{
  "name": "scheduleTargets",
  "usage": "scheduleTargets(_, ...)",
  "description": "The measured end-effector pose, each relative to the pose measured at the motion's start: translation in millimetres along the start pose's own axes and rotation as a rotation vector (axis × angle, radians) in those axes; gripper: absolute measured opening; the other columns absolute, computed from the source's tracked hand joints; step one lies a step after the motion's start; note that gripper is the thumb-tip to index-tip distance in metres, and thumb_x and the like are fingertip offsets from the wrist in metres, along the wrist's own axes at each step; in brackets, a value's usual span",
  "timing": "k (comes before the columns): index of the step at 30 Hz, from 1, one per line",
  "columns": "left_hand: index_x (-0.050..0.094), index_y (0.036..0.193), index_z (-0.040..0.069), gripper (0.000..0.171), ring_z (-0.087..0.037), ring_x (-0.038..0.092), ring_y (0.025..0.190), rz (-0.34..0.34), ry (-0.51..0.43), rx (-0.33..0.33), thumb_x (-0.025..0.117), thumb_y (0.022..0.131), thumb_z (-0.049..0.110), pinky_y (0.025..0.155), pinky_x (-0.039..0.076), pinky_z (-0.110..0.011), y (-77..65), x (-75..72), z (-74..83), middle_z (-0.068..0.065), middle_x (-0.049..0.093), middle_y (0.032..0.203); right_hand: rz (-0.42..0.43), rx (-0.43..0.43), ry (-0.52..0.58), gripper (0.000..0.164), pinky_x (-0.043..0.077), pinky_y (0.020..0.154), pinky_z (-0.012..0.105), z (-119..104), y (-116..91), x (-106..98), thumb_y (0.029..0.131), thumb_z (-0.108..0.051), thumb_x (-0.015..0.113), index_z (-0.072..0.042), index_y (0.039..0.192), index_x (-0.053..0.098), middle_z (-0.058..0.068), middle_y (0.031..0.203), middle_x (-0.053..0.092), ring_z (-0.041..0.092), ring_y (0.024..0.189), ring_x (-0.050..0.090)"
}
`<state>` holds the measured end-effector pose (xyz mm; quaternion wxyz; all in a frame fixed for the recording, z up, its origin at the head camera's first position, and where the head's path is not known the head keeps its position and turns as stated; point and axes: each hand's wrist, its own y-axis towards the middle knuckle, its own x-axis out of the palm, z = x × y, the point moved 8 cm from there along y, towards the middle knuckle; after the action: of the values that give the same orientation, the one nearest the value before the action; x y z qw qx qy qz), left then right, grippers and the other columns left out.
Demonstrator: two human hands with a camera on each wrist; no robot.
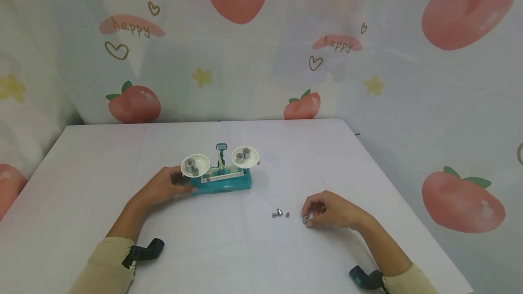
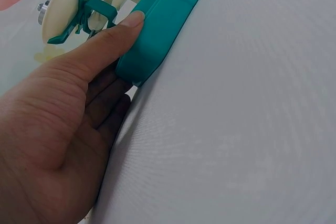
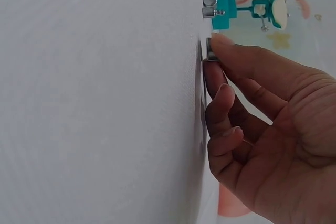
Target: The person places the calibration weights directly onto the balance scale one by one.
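A teal balance scale (image 1: 222, 187) stands on the white table, a cream pan at each end. My left hand (image 1: 163, 186) grips the left end of its base, the thumb (image 2: 118, 35) on the front side and the fingers partly hidden behind. Metal weights (image 1: 190, 165) sit in the left pan (image 1: 204, 163), and two more weights (image 1: 240, 158) in the right pan (image 1: 254, 157). Between thumb and fingertip, my right hand (image 1: 333, 210) pinches a small metal weight (image 3: 211, 51) at the tabletop, to the right of several smaller loose weights (image 1: 279, 212).
The white-covered table (image 1: 204, 248) ends at a back edge against a hanging cloth (image 1: 253, 58) printed with peaches. A slanting edge bounds its right side. Black bands with cameras (image 1: 143, 252) are on both wrists.
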<state>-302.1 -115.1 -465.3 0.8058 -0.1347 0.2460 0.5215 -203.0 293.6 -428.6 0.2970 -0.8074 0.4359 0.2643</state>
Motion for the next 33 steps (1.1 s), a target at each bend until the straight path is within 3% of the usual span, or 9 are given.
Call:
scheduleTargets(9,0.062,0.141,0.004,0.067,-0.041,0.050,0.136,0.004,0.003,0.001,0.089,0.083,0.024,0.112,0.036,-0.062,0.0,0.7,-1.6,-0.017,0.061,0.141,0.034,0.012,-0.028,0.017,0.049,0.065,0.028,-3,0,-7,0.086,-0.013,0.085,-0.019,0.095,0.072,0.000,0.084,0.062,0.021,0.078,0.057)
scheduleTargets(18,0.062,0.141,0.003,0.068,-0.041,0.048,0.137,0.004,-0.004,0.004,0.090,0.082,0.023,0.113,0.035,-0.062,-0.6,0.6,-2.0,-0.017,0.061,0.142,0.084,-0.005,0.020,0.015,0.049,0.062,0.028,-14,3,-16,0.089,-0.009,0.081,-0.014,0.098,0.070,0.005,0.083,0.059,0.022,0.076,0.056)
scheduleTargets(28,0.063,0.140,0.002,0.067,-0.041,0.049,0.137,0.015,-0.003,0.005,0.090,0.081,0.018,0.114,0.034,-0.061,-0.4,0.0,2.2,-0.017,0.061,0.141,0.310,0.031,0.053,0.014,0.044,0.059,0.030,-24,10,-35,0.089,-0.013,0.082,-0.019,0.097,0.073,0.007,0.084,0.059,0.025,0.079,0.053)
scheduleTargets(33,0.064,0.139,0.003,0.066,-0.041,0.049,0.137,0.016,-0.002,0.001,0.091,0.080,0.018,0.113,0.035,-0.061,-0.2,-0.5,1.8,-0.018,0.062,0.140,0.375,0.039,0.072,0.013,0.046,0.060,0.032,-33,16,-42,0.090,-0.016,0.081,-0.019,0.101,0.074,0.007,0.084,0.059,0.028,0.079,0.056)
